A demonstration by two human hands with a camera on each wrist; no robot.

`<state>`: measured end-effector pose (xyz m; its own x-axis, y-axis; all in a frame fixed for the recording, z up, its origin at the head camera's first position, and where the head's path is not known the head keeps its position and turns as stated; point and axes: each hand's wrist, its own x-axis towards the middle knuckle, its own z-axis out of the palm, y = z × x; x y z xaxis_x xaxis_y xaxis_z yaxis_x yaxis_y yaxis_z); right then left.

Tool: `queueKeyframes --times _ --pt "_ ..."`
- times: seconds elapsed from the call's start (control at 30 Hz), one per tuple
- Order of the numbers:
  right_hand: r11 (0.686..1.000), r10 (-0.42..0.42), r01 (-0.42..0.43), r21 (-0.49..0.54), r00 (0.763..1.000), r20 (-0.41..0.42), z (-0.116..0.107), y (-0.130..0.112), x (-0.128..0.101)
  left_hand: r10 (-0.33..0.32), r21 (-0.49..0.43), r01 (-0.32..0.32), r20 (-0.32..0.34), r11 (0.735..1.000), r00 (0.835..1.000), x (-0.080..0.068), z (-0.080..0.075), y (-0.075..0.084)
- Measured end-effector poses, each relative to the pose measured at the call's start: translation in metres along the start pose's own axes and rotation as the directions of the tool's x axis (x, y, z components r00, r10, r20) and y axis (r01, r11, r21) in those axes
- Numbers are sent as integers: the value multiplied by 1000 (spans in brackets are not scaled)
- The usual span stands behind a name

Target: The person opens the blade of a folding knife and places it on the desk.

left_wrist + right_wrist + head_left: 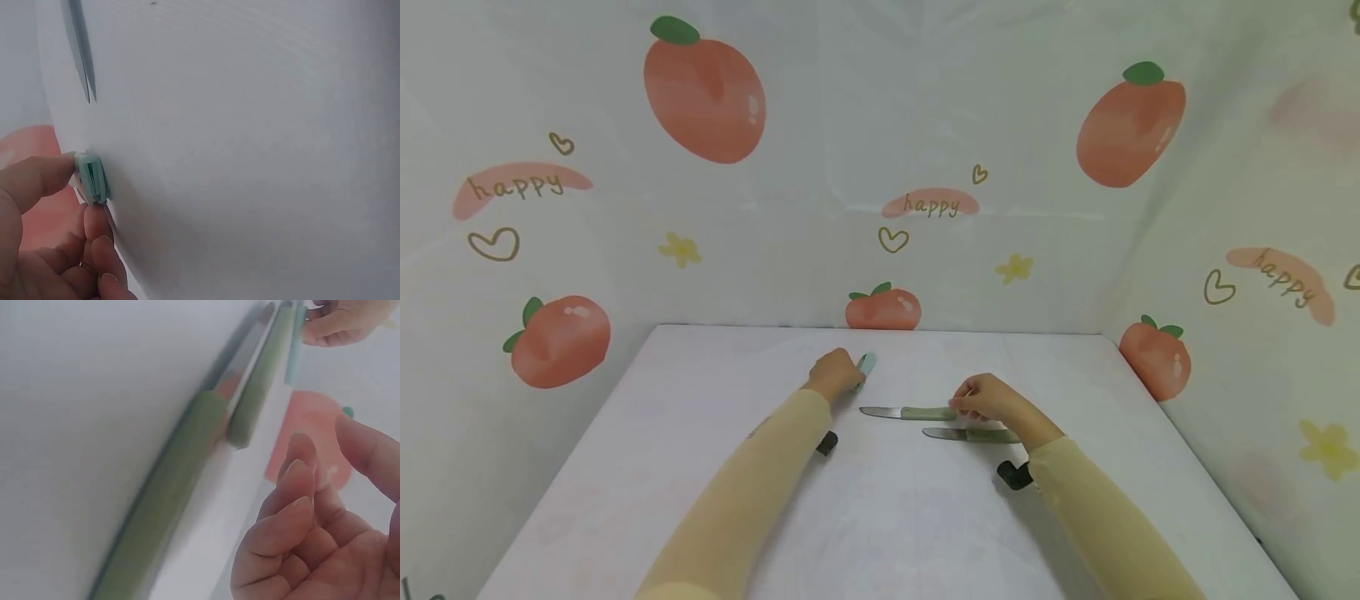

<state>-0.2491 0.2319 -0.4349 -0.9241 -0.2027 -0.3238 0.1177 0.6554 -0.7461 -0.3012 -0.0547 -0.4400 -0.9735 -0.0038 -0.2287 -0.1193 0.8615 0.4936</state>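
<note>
Two green-handled knives lie side by side on the white table, blades pointing left: the far knife and the near knife. My right hand hovers at the far knife's handle end. In the right wrist view its fingers are loosely curled and hold nothing, just off the near handle and the far handle. My left hand pinches a small pale teal piece down on the table beyond the knives. Thumb and fingers grip the teal piece close up.
Printed sheets with peaches and "happy" lettering wall the table at the back and on both sides. Black wrist mounts sit under both forearms. The knife blades show at the left wrist view's top left.
</note>
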Motion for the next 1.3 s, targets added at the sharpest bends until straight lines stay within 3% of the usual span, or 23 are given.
queueKeyframes --times 0.27,0.57,0.87,1.07,1.3 --pt "997 -74 74 7 997 3 2 -17 -11 56 19 -57 30 998 998 2 4 -9" --pt "987 -145 146 62 989 -17 10 -34 -13 104 23 -104 -3 994 995 -3 9 -13" --pt "976 -183 188 109 982 -53 23 -44 -10 70 20 -69 -31 997 997 -17 4 -18" --pt "968 -213 222 117 973 -86 33 -45 -5 105 -43 -107 -57 993 993 -21 5 -21" --pt "960 -183 206 189 974 -131 48 -48 1 158 -151 -173 -104 973 982 -33 12 -21"
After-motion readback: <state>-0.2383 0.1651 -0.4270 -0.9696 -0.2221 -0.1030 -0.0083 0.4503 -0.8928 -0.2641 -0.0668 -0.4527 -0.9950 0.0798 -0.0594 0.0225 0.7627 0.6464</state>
